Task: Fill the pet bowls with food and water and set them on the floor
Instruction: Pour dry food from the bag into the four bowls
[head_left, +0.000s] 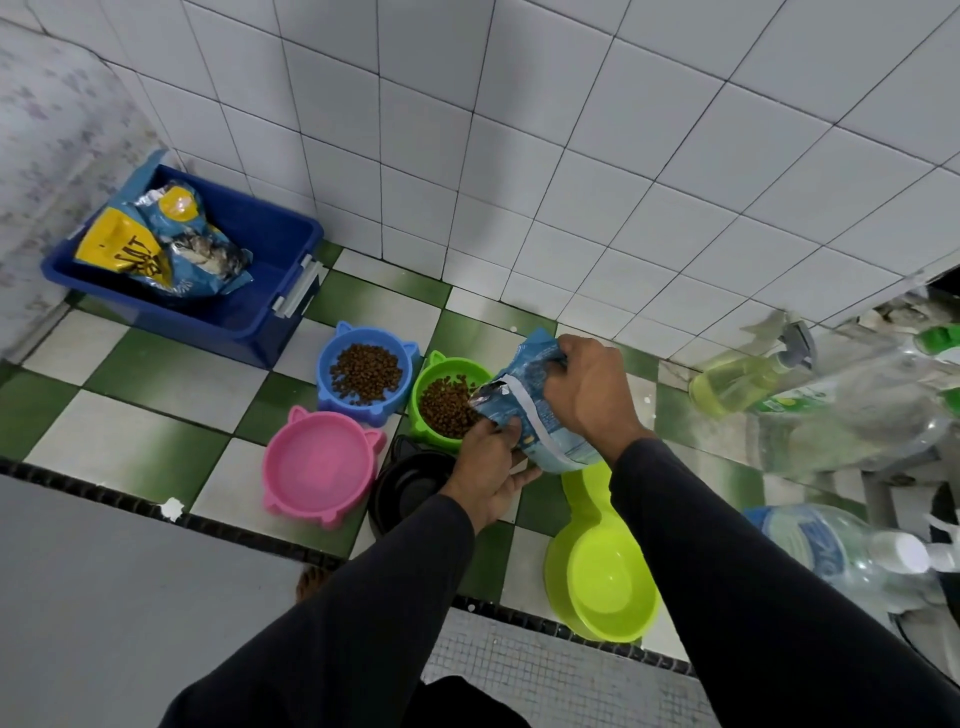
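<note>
Blue foil, a cat-food bag (540, 410) tilts mouth-down over the green bowl (447, 400), which holds brown kibble and sits just past centre toward one o'clock. The right hand (587, 389) curls over the bag's upper end; the left hand (491, 467) pinches its lower edge beside the opening. At eleven o'clock from the green bowl stands a blue bowl (366, 374) with kibble; at nine o'clock a pink bowl (322, 467); at seven o'clock a black bowl (408, 486), partly hidden by the left wrist. A lime double bowl (605, 571) lies at five o'clock. A blue bin (270, 234) with more bags sits at ten o'clock; bottles (831, 395) crowd three o'clock.
</note>
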